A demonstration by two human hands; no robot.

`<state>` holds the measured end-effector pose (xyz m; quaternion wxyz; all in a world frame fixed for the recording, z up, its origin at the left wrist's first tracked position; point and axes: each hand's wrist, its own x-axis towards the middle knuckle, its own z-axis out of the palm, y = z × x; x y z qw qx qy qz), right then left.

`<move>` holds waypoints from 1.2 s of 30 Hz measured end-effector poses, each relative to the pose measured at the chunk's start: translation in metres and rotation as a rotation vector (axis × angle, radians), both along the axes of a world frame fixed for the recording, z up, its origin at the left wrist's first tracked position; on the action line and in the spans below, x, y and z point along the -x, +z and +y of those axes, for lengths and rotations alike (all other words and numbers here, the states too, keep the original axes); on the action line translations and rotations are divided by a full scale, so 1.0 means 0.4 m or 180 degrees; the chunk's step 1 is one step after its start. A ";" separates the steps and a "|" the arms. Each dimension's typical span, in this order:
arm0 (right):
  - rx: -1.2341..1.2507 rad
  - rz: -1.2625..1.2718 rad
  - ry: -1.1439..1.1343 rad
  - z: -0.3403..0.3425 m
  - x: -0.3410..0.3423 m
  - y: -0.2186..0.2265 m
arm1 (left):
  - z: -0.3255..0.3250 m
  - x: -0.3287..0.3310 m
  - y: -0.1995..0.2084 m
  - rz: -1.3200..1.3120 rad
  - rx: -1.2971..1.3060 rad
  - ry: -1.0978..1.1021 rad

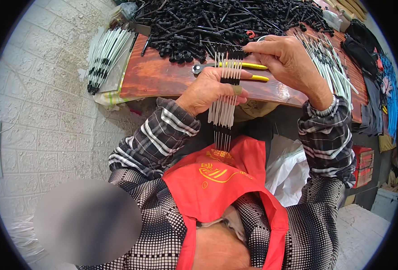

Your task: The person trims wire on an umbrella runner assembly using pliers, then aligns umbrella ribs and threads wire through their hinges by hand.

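My left hand [210, 87] grips a flat row of several thin white tubes [224, 105] with black fittings at both ends, held upright over the front edge of the wooden table [158, 76]. My right hand [285, 58] pinches the black fittings at the top of that row with its fingertips. Just behind the row a pair of yellow-handled pliers [248, 72] lies on the table. A large heap of loose black plastic fittings [217, 22] covers the far part of the table.
A bundle of finished white tubes [103, 56] lies at the table's left corner, more white tubes [332, 63] at the right. Dark bags [361, 45] sit at the far right. A white tiled wall [41, 112] stands on the left. A red apron [221, 189] covers my lap.
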<state>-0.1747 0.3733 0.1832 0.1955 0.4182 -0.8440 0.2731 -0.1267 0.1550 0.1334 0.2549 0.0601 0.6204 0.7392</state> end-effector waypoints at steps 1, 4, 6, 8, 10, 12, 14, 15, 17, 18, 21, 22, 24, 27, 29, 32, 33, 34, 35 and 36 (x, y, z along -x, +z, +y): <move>0.0068 -0.0087 0.0005 0.000 0.001 -0.004 | 0.001 0.000 0.000 -0.0001 -0.0003 -0.0001; 0.0331 -0.0291 0.0150 0.001 0.015 -0.022 | 0.003 0.000 0.001 0.0002 0.0028 -0.0046; 0.0525 -0.0407 0.0281 0.005 0.023 -0.035 | 0.007 -0.001 0.003 0.0002 -0.0047 -0.0034; 0.0729 -0.0846 0.0296 0.005 0.027 -0.041 | 0.002 0.000 0.001 0.0030 -0.0013 -0.0092; 0.0770 -0.1053 0.0279 0.003 0.025 -0.040 | 0.002 0.001 0.000 0.0060 0.0019 -0.0148; 0.0809 -0.1259 0.0264 0.003 0.026 -0.042 | 0.005 0.000 0.001 0.0006 0.0009 -0.0015; 0.0849 -0.1213 0.0338 0.003 0.029 -0.045 | 0.004 0.000 0.001 0.0011 -0.0005 -0.0040; 0.0848 -0.1212 0.0341 0.002 0.031 -0.045 | 0.002 0.001 0.001 0.0015 -0.0018 -0.0065; 0.0868 -0.1118 0.0399 0.003 0.030 -0.047 | 0.003 0.002 -0.001 0.0004 -0.0007 -0.0078; 0.0865 -0.1118 0.0395 0.003 0.028 -0.048 | 0.003 0.002 -0.001 -0.0006 0.0007 -0.0087; 0.0939 -0.1254 0.0315 -0.001 0.022 -0.058 | 0.006 -0.001 0.005 0.0089 0.0004 -0.0147; 0.0968 -0.1330 0.0326 -0.002 0.023 -0.065 | 0.006 -0.003 0.006 0.0093 0.0005 -0.0140; 0.0995 -0.1404 0.0338 -0.003 0.019 -0.066 | 0.007 -0.007 0.008 0.0076 -0.0112 -0.0141; 0.0934 -0.1285 0.0302 -0.008 0.011 -0.062 | 0.006 -0.008 0.008 0.0110 -0.0061 -0.0143; 0.0970 -0.0941 0.0269 -0.014 0.010 -0.062 | 0.008 -0.008 0.010 0.0135 -0.0078 -0.0165; 0.0737 -0.0625 -0.0082 -0.028 -0.015 -0.035 | 0.008 -0.009 0.018 0.0183 -0.0044 -0.0183; 0.0736 -0.0629 -0.0075 -0.033 -0.015 -0.037 | 0.007 -0.009 0.019 0.0206 0.0005 -0.0192; 0.0720 -0.0622 -0.0115 -0.033 -0.017 -0.034 | 0.009 -0.008 0.019 0.0207 0.0001 -0.0203; 0.0703 -0.0616 -0.0155 -0.033 -0.017 -0.031 | 0.010 -0.006 0.017 0.0162 -0.0056 -0.0210; 0.0702 -0.0612 -0.0166 -0.034 -0.017 -0.032 | 0.012 -0.004 0.015 0.0117 -0.0112 -0.0218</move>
